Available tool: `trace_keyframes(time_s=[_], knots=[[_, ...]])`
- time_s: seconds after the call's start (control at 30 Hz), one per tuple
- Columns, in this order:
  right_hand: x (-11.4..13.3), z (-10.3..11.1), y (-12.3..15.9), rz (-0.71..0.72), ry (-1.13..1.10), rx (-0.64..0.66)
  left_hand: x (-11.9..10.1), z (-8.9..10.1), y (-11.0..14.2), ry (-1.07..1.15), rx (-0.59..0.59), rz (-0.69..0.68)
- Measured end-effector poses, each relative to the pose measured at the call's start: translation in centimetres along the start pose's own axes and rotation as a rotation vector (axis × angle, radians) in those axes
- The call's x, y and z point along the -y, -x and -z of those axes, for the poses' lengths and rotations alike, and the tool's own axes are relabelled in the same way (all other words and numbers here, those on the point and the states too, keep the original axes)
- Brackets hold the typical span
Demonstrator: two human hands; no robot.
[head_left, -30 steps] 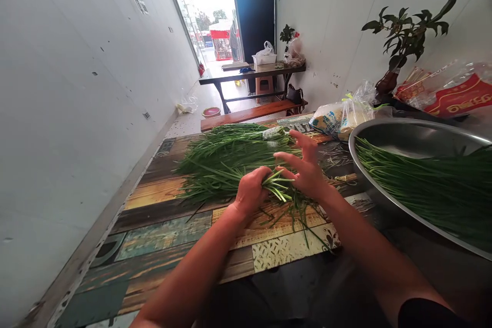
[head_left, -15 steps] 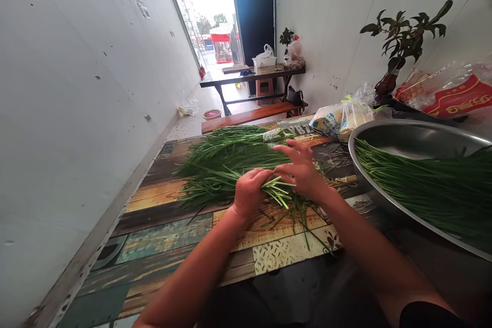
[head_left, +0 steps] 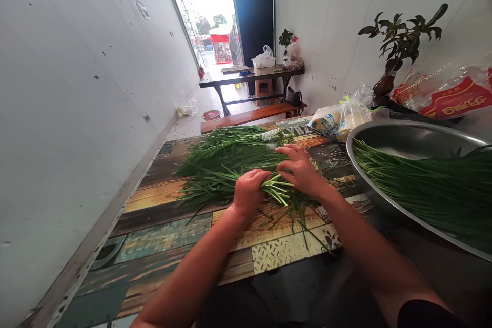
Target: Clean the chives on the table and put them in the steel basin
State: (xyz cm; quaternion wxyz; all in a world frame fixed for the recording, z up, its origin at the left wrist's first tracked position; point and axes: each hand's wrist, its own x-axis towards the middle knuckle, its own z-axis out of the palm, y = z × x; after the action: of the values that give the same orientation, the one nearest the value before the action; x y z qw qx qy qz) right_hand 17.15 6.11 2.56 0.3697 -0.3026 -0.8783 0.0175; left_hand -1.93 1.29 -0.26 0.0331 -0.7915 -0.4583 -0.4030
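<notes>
My left hand is closed round a small bunch of garlic chives, whose pale cut ends stick out to the right of the fist. Right beside those ends is my right hand, thumb and forefinger close together in a pinch and the other fingers raised. Whatever the pinch holds is too small to make out. Behind both hands a large heap of chives lies on the patterned table, with white bands near its stem ends. Loose trimmings are scattered under my right hand.
A large steel basin with long chives in it stands at the right. Behind it are clear plastic bags, a potted plant and red packaging. Farther off are a bench and a second table.
My right hand has shifted slightly right, away from my left fist, and its raised fingers have lowered a little. My left hand keeps its grip on the chives.
</notes>
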Motion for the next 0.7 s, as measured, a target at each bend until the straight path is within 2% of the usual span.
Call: trace_keyframes(time_s=[0.33,0.7], knots=[[0.1,0.0,-0.1,0.027,-0.099,-0.010,-0.1,0.0,0.0,0.055,0.054,0.057],[1.1,-1.1,-0.3,-0.210,-0.285,-0.047,-0.3,0.1,-0.1,0.089,-0.020,0.085]])
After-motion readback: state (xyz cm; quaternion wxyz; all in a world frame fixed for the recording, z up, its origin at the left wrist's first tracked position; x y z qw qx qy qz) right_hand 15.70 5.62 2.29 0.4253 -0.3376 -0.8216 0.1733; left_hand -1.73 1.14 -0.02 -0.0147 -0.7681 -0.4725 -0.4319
